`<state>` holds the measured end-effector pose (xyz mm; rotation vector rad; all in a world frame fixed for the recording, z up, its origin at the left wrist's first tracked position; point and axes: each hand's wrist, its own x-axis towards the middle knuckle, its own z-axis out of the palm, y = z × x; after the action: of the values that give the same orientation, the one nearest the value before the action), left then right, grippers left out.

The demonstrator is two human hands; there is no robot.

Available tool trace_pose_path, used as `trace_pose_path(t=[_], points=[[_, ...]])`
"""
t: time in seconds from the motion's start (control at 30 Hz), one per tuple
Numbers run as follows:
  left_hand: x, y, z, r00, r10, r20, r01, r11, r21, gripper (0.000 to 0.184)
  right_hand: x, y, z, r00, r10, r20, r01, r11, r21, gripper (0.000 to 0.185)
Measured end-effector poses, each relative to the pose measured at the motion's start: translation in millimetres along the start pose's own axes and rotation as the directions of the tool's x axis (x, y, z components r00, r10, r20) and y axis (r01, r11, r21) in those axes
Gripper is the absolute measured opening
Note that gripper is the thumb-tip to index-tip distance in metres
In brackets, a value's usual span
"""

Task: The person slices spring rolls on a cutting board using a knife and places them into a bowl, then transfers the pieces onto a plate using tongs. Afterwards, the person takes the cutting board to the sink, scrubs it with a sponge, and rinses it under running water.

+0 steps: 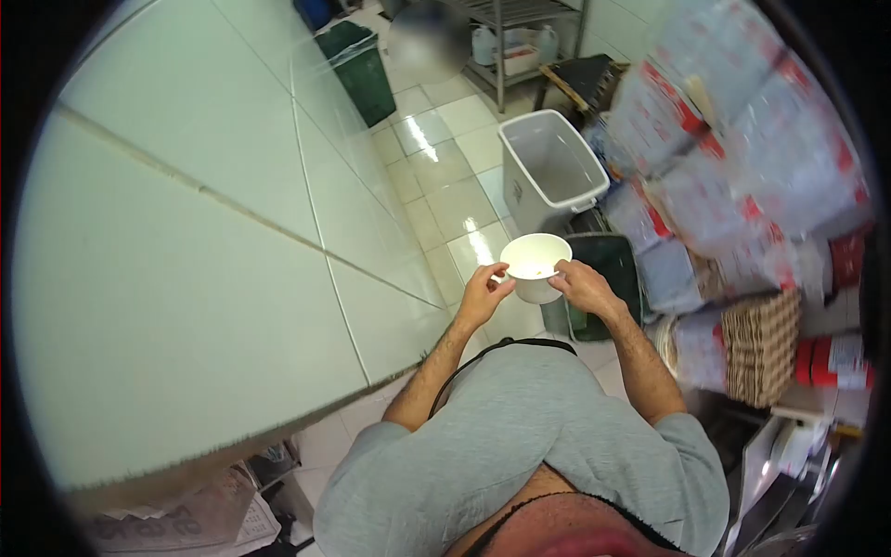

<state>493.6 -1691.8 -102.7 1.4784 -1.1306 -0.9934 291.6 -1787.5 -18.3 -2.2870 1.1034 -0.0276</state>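
A round white plastic tub [536,291] is held upright in front of my body, its wide mouth facing up. My right hand [587,286] grips its right rim, with the thumb over the edge. On the opposite side, my left hand [487,295] has its curled fingers against the rim and the thumb beside the wall. A few small brownish specks show inside the tub; what they are I cannot make out. Just beyond and below the tub stand a grey-white rectangular bin [548,190] and a dark green bin [605,278], both without lids.
A pale tiled wall or surface [204,278] fills the left side. Plastic-wrapped stacks [733,139] line the right, above a woven basket [763,348] and a red cylinder [831,360]. Farther off are another green bin [362,79], a metal rack [506,56] and shiny floor tiles [445,172].
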Motion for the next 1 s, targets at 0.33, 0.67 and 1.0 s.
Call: trace_pose_path(t=[0.33, 0.67, 1.0], points=[[103.1, -26.4, -33.6, 0.954, -0.187, -0.236, 0.203, 0.978, 0.044, 0.031, 189.0, 34.5, -24.3, 0.915, -0.312, 0.255, 0.291, 0.949, 0.118, 0.032], [331.7, -44.8, -91.6, 0.967, -0.189, -0.17, 0.218, 0.961, 0.171, 0.031, 328.7, 165.1, -82.8, 0.995, -0.1, 0.01, 0.083, 0.876, 0.474, 0.038], [549.6, -122.7, -244.4, 0.828, -0.527, -0.19, 0.5, 0.848, -0.173, 0.026, 384.1, 243.4, -45.3, 0.847, 0.519, 0.111, -0.458, 0.61, 0.647, 0.036]])
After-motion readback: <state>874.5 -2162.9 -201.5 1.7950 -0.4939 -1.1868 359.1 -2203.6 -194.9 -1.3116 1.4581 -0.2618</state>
